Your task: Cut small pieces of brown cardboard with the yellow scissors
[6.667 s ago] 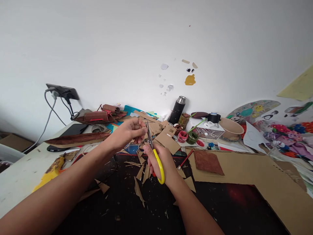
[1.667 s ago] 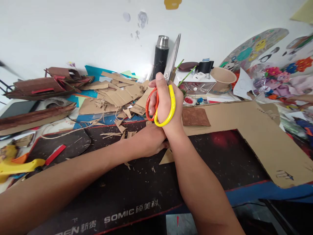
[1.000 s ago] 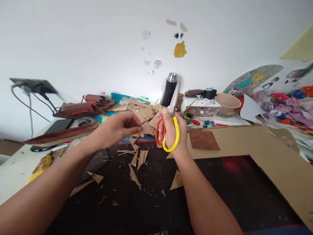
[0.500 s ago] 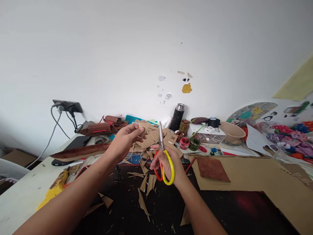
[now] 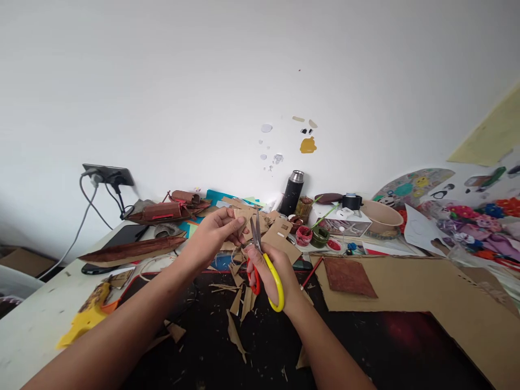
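Observation:
My left hand (image 5: 221,232) pinches a small piece of brown cardboard (image 5: 242,213) between thumb and fingers. My right hand (image 5: 276,273) grips scissors (image 5: 277,290) with one yellow and one red handle loop. Their blades point up and stand slightly apart, close to the right edge of the held cardboard; whether they touch it I cannot tell. Behind and below both hands lies a heap of cardboard scraps (image 5: 280,238). More torn strips (image 5: 235,336) are scattered over the dark mat (image 5: 211,363).
A yellow glue gun (image 5: 83,319) lies at the left. Behind are a black thermos (image 5: 292,192), a red paint jar (image 5: 304,235) and a green one (image 5: 320,237). A brown-painted square (image 5: 350,277) rests on a cardboard sheet (image 5: 414,287) at right. Brown-painted models (image 5: 158,212) stand back left.
My right hand has brought the scissors left, up beside the cardboard in my left hand. The blades, shut before, have parted. The whole view has shifted slightly.

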A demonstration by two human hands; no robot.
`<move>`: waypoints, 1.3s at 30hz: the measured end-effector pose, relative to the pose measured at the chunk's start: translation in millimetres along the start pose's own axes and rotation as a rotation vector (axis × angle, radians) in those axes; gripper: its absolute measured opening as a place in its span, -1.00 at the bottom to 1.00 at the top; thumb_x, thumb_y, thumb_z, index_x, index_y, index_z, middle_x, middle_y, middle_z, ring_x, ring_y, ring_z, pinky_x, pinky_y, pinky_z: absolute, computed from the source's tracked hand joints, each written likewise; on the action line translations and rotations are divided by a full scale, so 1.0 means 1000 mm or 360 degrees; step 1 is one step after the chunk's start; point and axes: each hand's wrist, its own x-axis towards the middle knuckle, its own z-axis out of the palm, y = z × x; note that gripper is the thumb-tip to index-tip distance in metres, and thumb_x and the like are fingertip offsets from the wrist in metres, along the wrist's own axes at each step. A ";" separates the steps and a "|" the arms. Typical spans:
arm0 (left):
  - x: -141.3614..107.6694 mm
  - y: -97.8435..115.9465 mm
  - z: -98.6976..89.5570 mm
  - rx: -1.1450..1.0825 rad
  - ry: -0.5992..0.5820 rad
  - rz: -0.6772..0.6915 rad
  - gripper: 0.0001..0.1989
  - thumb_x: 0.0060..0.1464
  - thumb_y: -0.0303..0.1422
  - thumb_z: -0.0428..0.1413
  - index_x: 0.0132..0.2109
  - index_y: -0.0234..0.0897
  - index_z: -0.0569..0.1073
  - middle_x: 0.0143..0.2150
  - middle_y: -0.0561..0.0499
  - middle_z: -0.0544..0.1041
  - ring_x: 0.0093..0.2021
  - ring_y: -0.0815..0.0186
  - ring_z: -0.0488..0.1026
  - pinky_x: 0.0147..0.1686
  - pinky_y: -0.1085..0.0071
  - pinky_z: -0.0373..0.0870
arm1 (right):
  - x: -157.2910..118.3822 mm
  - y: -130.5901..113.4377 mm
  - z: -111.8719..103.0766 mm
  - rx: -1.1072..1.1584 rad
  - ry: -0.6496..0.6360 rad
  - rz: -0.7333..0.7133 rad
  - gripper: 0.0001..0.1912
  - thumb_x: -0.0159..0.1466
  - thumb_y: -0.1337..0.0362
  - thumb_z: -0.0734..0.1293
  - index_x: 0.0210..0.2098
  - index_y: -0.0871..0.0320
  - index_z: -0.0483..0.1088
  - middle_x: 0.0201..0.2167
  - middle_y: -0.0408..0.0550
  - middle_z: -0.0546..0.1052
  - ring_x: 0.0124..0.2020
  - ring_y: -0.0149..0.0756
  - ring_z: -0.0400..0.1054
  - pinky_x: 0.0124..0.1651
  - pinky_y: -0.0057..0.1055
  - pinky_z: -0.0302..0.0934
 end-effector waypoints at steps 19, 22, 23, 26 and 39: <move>-0.005 -0.001 0.008 0.0147 -0.0160 -0.0070 -0.63 0.10 -0.08 0.35 -0.30 -0.21 0.38 -0.43 0.01 0.63 -0.49 0.31 0.51 -0.43 0.37 0.42 | -0.001 -0.003 -0.001 -0.0292 0.0009 -0.0073 -0.49 0.48 -0.22 0.24 -0.30 0.09 0.35 -0.59 -0.20 0.42 -0.65 -0.36 0.35 -0.52 -0.48 0.19; -0.004 -0.002 0.008 0.0194 -0.0172 -0.0060 -0.63 0.13 -0.07 0.33 -0.34 -0.21 0.39 -0.42 0.00 0.63 -0.48 0.29 0.52 -0.41 0.36 0.44 | -0.001 -0.003 -0.001 -0.0327 0.0002 -0.0082 -0.51 0.48 -0.22 0.25 -0.25 0.09 0.38 -0.54 -0.18 0.44 -0.63 -0.36 0.37 -0.52 -0.48 0.19; -0.004 -0.002 0.007 0.0203 -0.0176 -0.0060 -0.63 0.13 -0.07 0.33 -0.33 -0.22 0.40 -0.42 0.00 0.63 -0.47 0.29 0.52 -0.41 0.36 0.44 | -0.001 -0.004 -0.001 -0.0335 -0.0001 -0.0076 -0.51 0.47 -0.22 0.25 -0.24 0.08 0.37 -0.53 -0.18 0.44 -0.62 -0.35 0.38 -0.52 -0.47 0.20; -0.004 -0.005 0.006 0.0216 -0.0163 -0.0063 -0.64 0.12 -0.07 0.34 -0.30 -0.22 0.43 -0.41 0.00 0.63 -0.47 0.30 0.51 -0.42 0.38 0.42 | -0.002 -0.004 0.000 -0.0334 -0.0011 -0.0050 -0.51 0.47 -0.22 0.25 -0.26 0.08 0.36 -0.53 -0.18 0.43 -0.61 -0.34 0.39 -0.51 -0.47 0.21; -0.006 -0.008 0.008 0.0235 -0.0175 -0.0085 -0.61 0.14 -0.03 0.31 -0.37 -0.24 0.45 -0.46 0.01 0.57 -0.54 0.34 0.41 -0.50 0.40 0.34 | -0.004 -0.012 0.002 -0.0298 0.0046 -0.0030 -0.59 0.48 -0.16 0.27 -0.18 0.07 0.39 -0.55 -0.17 0.43 -0.63 -0.31 0.34 -0.54 -0.43 0.21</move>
